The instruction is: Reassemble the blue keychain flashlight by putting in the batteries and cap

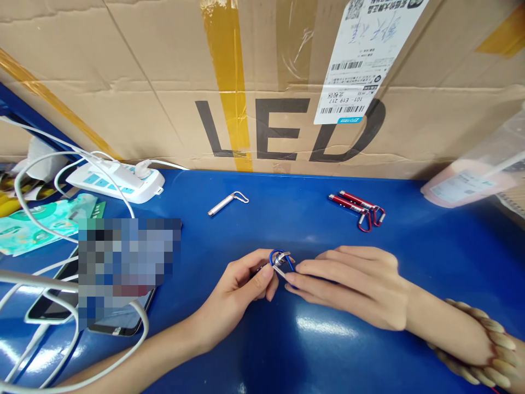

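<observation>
My left hand (246, 282) and my right hand (348, 282) meet over the blue tabletop (287, 350). Both pinch a small keychain flashlight with a blue carabiner clip (280, 259) between their fingertips. The flashlight's body is mostly hidden under my left fingers. A silver keychain flashlight (226, 203) lies alone farther back on the table. Two red keychain flashlights (356, 206) with red clips lie side by side at the back right. A beaded bracelet (478, 342) sits on my right wrist.
A big cardboard box (262, 82) marked LED walls off the back. A white power strip (117, 180) with white cables sits back left, a phone (106, 306) left of my arm, green packets (41, 221) far left, and a plastic bag (471, 180) at right.
</observation>
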{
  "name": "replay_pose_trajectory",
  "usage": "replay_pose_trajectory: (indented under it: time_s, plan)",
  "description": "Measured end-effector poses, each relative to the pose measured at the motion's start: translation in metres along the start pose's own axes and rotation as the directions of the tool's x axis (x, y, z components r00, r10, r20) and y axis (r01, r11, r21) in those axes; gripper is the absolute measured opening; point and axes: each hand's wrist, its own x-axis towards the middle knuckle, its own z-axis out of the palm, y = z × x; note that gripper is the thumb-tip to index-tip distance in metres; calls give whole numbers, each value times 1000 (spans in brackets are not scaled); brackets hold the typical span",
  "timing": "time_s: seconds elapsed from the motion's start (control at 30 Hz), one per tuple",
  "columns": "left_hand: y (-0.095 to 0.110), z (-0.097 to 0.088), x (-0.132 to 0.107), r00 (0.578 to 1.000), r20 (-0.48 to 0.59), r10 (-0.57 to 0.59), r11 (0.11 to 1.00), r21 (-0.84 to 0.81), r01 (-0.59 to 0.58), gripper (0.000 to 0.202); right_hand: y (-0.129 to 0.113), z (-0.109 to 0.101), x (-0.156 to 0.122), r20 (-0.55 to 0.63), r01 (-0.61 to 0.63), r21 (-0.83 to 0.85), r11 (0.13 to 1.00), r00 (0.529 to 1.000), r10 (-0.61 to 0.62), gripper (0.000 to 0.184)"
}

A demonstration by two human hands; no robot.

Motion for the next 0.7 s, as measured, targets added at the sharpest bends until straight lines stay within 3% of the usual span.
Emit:
replay_pose_trajectory:
  time_s: [0.23,0.43,0.53,0.7]
  plan:
    - [0,0,2,999,-21,24,996,91,-22,23,2,1,3,-82,-101,31,994,991,103,13]
    - [-2,-2,2,999,-45,29,987,160,-21,28,-1,-2,13,-66,-356,313,881,917,394,6]
    - [-2,-1,2,998,-63,15,984,176,-4,28,-3,-6,18,-23,-512,420,749,819,573,5]
    - [0,1,2,993,-114,-24,983,177,44,21,0,-6,21,92,-713,532,457,585,806,6]
